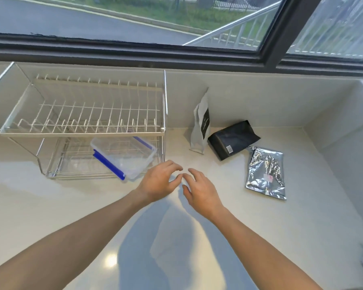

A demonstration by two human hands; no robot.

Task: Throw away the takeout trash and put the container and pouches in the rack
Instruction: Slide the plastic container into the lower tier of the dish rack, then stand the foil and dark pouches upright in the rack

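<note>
Item 1: rack (82, 130), 2 tiers, on the far left of the tabletop (218, 227) under the window. We see the upper tier bare.

Item 2: container (124, 156), clear with blue clips, lying aslant on the lower tier with its near corner poking past the rack's front edge. We judge this part of the task done, though it could sit deeper.

Item 3: white pouch (200, 127), upright, just right of the rack and near the back wall; its flat base lets it stand.

Item 4: black pouch (233, 139), lying on its side, touching or almost touching the white one.

Item 5: silver foil pouch (265, 173), crumpled, flat on the tabletop, nearest of the 3 and furthest right.

Item 6: left hand (157, 183) and right hand (201, 191), side by side above the bare tabletop, just near of the container. Each grip is loose, fingers curled and spread, nothing in either. We judge they hover between jobs, the right best placed to reach for the pouches.

Outstanding, by our reckoning: 3 pouches to go in the rack. No takeout trash is plainly visible; some white objects at the near right edge are too cropped to name.
</note>
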